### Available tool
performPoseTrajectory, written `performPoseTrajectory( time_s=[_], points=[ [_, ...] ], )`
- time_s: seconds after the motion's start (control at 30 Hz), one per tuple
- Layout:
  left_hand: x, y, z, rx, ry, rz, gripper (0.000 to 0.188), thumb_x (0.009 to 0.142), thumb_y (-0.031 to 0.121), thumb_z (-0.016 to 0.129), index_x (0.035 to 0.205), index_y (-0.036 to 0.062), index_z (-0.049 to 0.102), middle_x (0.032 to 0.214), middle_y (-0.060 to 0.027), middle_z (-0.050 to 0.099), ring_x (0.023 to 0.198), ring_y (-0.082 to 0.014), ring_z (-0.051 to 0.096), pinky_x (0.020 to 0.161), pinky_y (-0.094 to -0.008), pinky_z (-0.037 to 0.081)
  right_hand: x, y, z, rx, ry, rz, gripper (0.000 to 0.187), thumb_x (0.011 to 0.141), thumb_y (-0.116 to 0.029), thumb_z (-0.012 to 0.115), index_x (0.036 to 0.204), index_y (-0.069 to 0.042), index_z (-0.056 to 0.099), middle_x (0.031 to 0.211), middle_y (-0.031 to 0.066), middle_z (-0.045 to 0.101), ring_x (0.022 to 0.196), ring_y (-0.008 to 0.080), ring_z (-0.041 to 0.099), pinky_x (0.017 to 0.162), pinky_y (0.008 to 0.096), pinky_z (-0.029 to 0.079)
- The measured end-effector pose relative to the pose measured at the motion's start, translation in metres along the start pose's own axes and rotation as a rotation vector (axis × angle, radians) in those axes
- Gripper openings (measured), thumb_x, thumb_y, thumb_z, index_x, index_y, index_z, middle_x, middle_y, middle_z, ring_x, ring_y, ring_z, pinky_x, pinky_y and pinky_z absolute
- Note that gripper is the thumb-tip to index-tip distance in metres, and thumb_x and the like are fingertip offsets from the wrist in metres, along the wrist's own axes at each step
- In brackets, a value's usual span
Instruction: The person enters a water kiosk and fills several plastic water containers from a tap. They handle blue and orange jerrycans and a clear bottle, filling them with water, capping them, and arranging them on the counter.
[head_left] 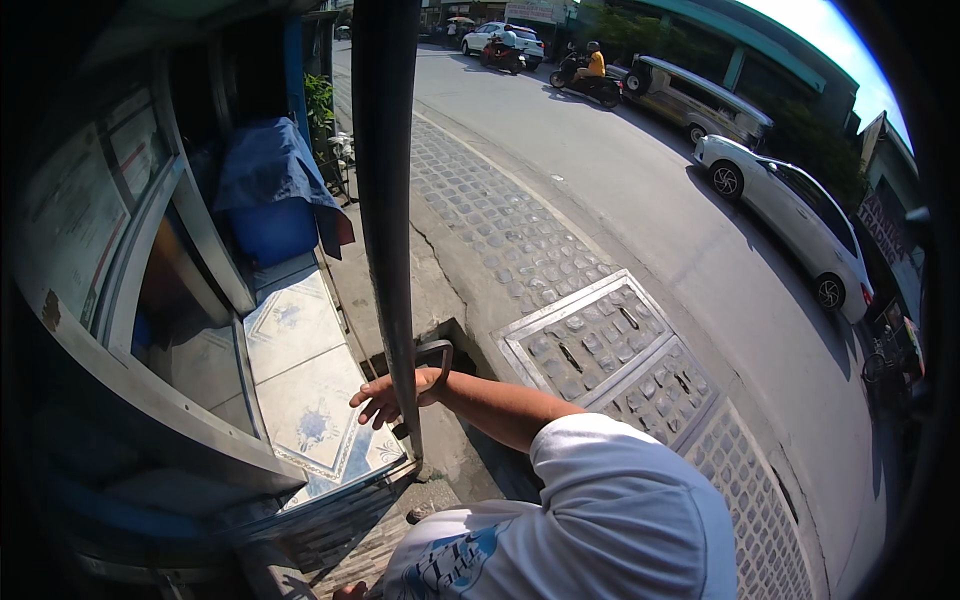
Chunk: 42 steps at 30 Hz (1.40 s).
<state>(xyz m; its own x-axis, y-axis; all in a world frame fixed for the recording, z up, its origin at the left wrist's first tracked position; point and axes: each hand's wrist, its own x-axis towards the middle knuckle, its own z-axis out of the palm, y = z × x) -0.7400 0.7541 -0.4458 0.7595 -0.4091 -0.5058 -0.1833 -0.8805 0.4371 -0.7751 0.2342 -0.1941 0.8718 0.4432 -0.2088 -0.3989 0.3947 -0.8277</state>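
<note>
My right arm, in a white short sleeve, reaches leftward from the lower right. My right hand (384, 398) is at a dark upright metal bar (388, 200), which looks like the edge of a door or gate and covers part of the hand. Its fingers are spread and show on the bar's left side, over pale tiles. A curved metal handle (436, 350) juts from the bar's right side, close to my wrist. A small dark fitting (401, 431) sits on the bar just below the fingers. My left hand does not show.
A patterned tile ledge (300, 350) lies left, with a covered blue container (270, 230) behind it and a framed glass panel (95, 220) beside it. Right of the bar run a cobbled walkway (490, 220), framed cover panels (600, 335) and a road (640, 190) with cars and motorcycles.
</note>
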Motion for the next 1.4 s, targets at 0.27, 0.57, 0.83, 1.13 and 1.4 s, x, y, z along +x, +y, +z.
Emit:
performPoseTrajectory(
  time_s=[0.27, 0.57, 0.83, 1.13, 1.4],
  points=[
    [0.039, -0.068, -0.025, 0.007, -0.122, 0.127, 0.048, 0.081, 0.039, 0.069, 0.109, -0.0006, 0.064, 0.106, -0.0172, 0.068, 0.098, -0.0332, 0.064, 0.084, -0.0402, 0.051, 0.010, 0.011, -0.008, 0.013, 0.204, 0.025, 0.056, 0.095, -0.053, 0.048, 0.134, -0.013, 0.050, 0.123, 0.0097, 0.061, 0.106, 0.0227, 0.060, 0.087, 0.0347, 0.047],
    [-0.094, -0.171, -0.113, -0.151, 0.201, -0.278, 0.056, 0.081, 0.055, 0.060, 0.111, 0.0085, 0.067, 0.115, -0.0171, 0.065, 0.108, -0.0346, 0.061, 0.094, -0.0453, 0.046, -0.008, 0.014, 0.000, 0.160, 0.378, -0.046, 0.049, 0.095, -0.047, 0.051, 0.131, -0.014, 0.051, 0.128, 0.0137, 0.058, 0.109, 0.0259, 0.060, 0.089, 0.0425, 0.048],
    [-0.202, -0.272, -0.143, -0.082, 0.278, -0.811, 0.064, 0.077, 0.062, 0.061, 0.114, 0.0088, 0.066, 0.116, -0.0179, 0.064, 0.110, -0.0351, 0.060, 0.093, -0.0447, 0.047, -0.030, 0.035, -0.017, 0.404, 0.645, -0.201, 0.038, 0.092, -0.045, 0.055, 0.104, -0.012, 0.066, 0.105, 0.0154, 0.069, 0.099, 0.0332, 0.065, 0.082, 0.0460, 0.051],
    [-0.179, -0.294, -0.144, -0.190, 0.259, -0.687, 0.066, 0.077, 0.059, 0.064, 0.117, 0.0066, 0.063, 0.117, -0.0193, 0.063, 0.111, -0.0348, 0.059, 0.093, -0.0433, 0.047, -0.030, 0.047, -0.004, 0.437, 1.132, -0.301, 0.044, 0.089, -0.046, 0.056, 0.109, -0.008, 0.062, 0.108, 0.0211, 0.066, 0.091, 0.0408, 0.064, 0.070, 0.0503, 0.051],
    [-0.153, -0.292, -0.154, -0.169, 0.216, -0.608, 0.067, 0.078, 0.057, 0.066, 0.120, 0.0047, 0.060, 0.118, -0.0205, 0.062, 0.111, -0.0346, 0.059, 0.092, -0.0421, 0.047, -0.040, 0.074, -0.035, 0.426, 1.242, -0.407, 0.039, 0.088, -0.042, 0.058, 0.115, -0.013, 0.059, 0.106, 0.0161, 0.067, 0.088, 0.0369, 0.065, 0.065, 0.0481, 0.050]
  ],
)
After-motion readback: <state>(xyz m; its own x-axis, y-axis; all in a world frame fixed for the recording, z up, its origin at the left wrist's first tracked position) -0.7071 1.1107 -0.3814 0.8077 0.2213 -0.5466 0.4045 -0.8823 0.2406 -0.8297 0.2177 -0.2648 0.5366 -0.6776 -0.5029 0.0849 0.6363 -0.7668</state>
